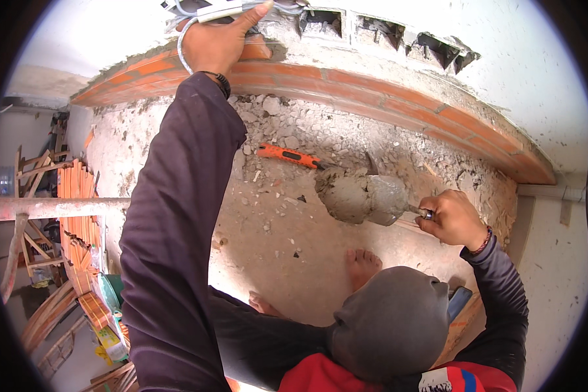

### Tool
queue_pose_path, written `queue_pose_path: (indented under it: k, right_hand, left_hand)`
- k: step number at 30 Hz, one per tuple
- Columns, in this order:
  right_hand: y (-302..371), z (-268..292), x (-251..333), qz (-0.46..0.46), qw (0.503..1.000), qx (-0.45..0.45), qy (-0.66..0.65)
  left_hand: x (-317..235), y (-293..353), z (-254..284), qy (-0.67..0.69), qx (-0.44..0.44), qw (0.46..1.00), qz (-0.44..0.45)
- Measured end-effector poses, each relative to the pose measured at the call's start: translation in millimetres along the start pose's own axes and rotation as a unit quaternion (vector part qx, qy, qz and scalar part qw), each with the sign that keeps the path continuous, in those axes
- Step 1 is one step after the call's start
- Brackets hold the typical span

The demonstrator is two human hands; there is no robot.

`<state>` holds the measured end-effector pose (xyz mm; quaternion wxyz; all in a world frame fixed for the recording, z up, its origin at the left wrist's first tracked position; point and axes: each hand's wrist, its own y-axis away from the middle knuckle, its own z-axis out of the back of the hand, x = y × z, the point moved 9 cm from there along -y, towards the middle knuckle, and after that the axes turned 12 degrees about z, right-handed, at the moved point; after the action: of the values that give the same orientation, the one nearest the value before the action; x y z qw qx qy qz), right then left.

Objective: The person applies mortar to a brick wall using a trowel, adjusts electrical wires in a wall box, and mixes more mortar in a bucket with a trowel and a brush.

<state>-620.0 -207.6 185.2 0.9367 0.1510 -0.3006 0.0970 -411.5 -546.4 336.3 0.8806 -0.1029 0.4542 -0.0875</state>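
Note:
Out to the right, my right hand (452, 218) is closed round the handle of a trowel (391, 200). A thick lump of wet grey mortar (343, 195) sits on and past its blade, above the rubble-strewn floor. My left hand (214, 44) reaches up to the wall, its thumb stretched over a bundle of white cables (188, 40) and a white fitting (219, 10); its other fingers are partly hidden. Just below it runs a low course of orange bricks (411, 104). On the floor lies a tool with an orange handle (287, 155), its far end partly covered by the mortar.
Rectangular recesses (380, 32) are broken into the wall above the bricks. Broken mortar and stones (271, 104) line the brick base. My bare foot (362, 268) stands near a rounded dark grey form (392, 320). At left are a horizontal pole (59, 208) and stacked orange bricks (78, 189).

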Motion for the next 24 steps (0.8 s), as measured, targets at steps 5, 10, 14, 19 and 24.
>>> queue_pose_path:
  k: [5,10,14,19,24]
  right_hand:
    - [-4.5,2.5,4.4,0.000,1.000,-0.009,0.003]
    - [-6.9,0.6,10.1,0.020,1.000,-0.018,0.001]
    - [-5.4,2.1,11.0,0.032,0.999,-0.018,0.000]
    - [-6.2,15.3,10.5,0.024,1.000,-0.005,0.019]
    - [-18.1,33.0,23.0,0.044,0.999,-0.025,-0.003]
  left_hand:
    - [32.3,-23.2,-6.9,0.048,0.069,0.996,-0.003]
    - [27.8,-15.6,-3.5,0.081,-0.020,0.996,-0.013]
    - [24.9,-18.8,9.6,0.166,-0.094,0.982,0.016]
    - [9.0,-0.2,6.0,0.122,-0.055,0.987,0.092]
    - [12.4,-13.6,13.2,0.124,0.031,0.990,0.053]
